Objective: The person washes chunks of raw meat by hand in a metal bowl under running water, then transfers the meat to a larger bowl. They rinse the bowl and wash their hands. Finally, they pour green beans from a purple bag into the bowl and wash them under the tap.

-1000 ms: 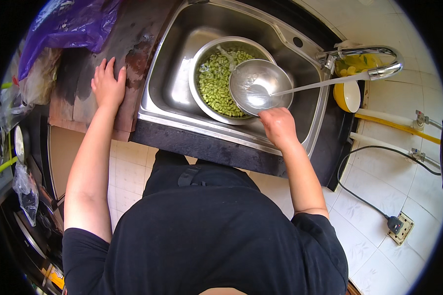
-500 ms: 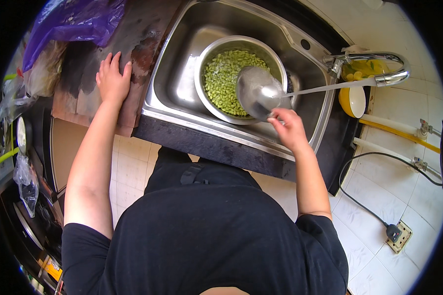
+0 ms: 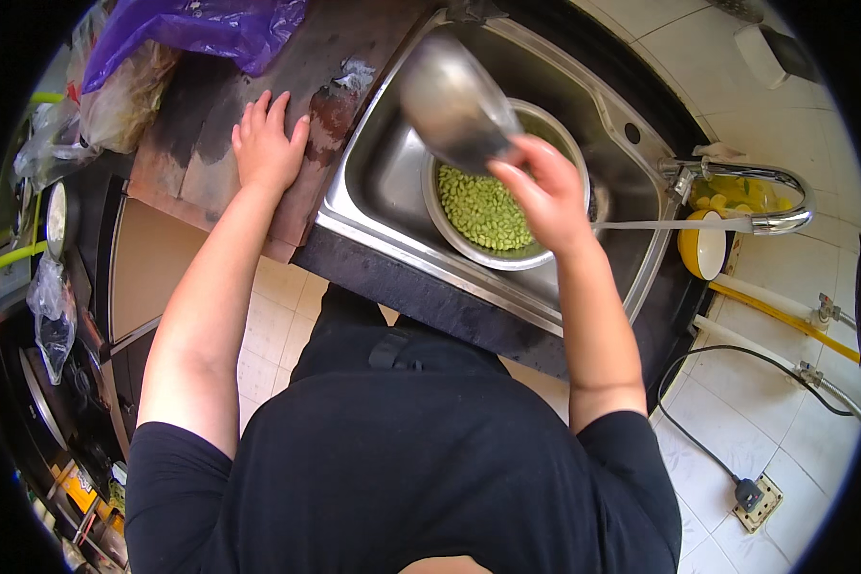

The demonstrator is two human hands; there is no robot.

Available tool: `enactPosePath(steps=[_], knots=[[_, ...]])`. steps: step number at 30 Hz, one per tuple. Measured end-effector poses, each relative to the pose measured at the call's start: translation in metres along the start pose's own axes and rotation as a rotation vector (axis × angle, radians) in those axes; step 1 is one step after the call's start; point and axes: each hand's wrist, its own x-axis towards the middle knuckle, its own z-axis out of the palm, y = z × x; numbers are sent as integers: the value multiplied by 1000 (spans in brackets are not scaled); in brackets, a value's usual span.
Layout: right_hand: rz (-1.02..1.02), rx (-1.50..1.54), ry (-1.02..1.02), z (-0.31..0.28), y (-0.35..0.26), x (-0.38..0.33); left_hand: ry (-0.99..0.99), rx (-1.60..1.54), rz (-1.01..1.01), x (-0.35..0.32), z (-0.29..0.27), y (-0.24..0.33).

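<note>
Steel sink (image 3: 383,182), bowl of green beans (image 3: 483,206) inside; right hand (image 3: 545,191) clasped on tilted ladle (image 3: 450,100) above; left hand (image 3: 266,143) spread flat on table (image 3: 201,105)

Purple plastic bag (image 3: 196,29) lies at far left on the dark worn counter (image 3: 210,115). Yellow bowl (image 3: 700,247) sits right of the sink, beneath the chrome tap (image 3: 756,196). Black cable (image 3: 727,402) and plug lie on the tiled floor, near right.
</note>
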Motion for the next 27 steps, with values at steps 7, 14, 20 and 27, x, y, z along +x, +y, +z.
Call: enactPosePath(steps=[7, 14, 20, 27], knots=[[-680, -1076, -296, 52, 1, 155, 45, -32, 8, 1, 5, -5], [-449, -760, 402, 9, 76, 140, 26, -23, -3, 1, 4, -3], [20, -1154, -175, 41, 196, -22, 12, -14, -10, -1, 3, -3], [373, -1358, -504, 16, 192, -7, -3, 5, 13, 3, 5, -4]])
